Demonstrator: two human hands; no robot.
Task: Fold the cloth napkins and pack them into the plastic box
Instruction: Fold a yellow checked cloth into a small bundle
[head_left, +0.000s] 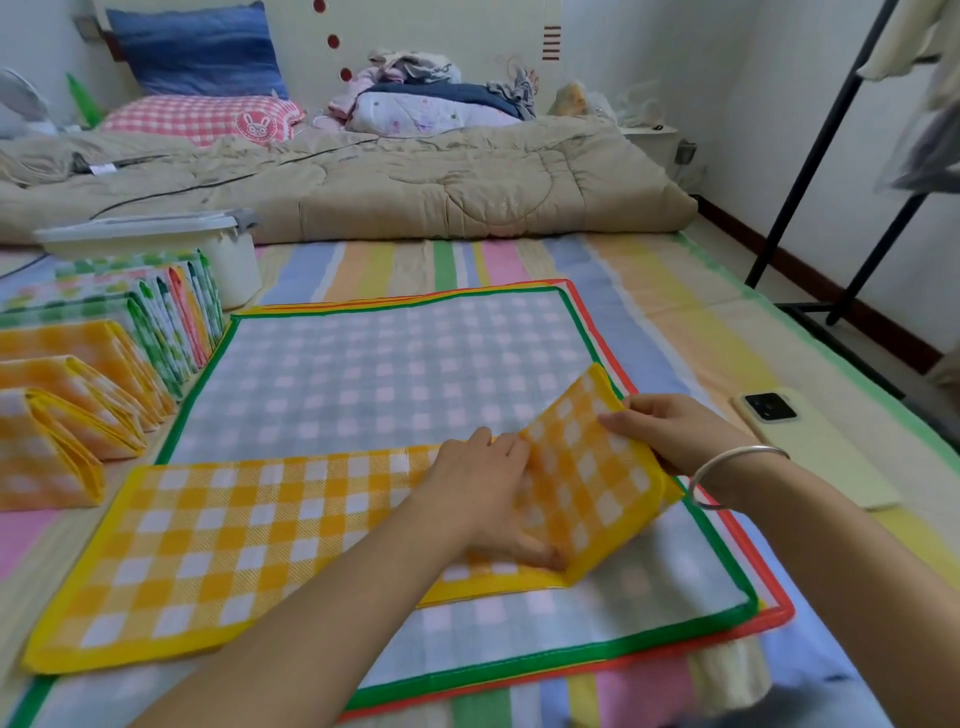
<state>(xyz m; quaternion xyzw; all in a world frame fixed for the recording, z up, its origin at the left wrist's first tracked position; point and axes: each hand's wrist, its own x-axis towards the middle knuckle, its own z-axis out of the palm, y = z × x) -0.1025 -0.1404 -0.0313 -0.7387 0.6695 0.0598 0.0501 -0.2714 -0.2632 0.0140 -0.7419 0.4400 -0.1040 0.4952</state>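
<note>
A yellow checked napkin (234, 545), folded into a long strip, lies across the near part of a stack of unfolded napkins (389, 364) in the middle of the bed (675, 322). The left hand (483, 493) presses flat on the strip, its grip apart, fingers straight. The right hand (670, 431) has its grip clamped on the strip's right end, holding it raised. Folded napkins (104, 374) stand in a row toward the bed's left edge, just before the lidded plastic box (228, 260). A phone (810, 447) lies toward the right edge.
</note>
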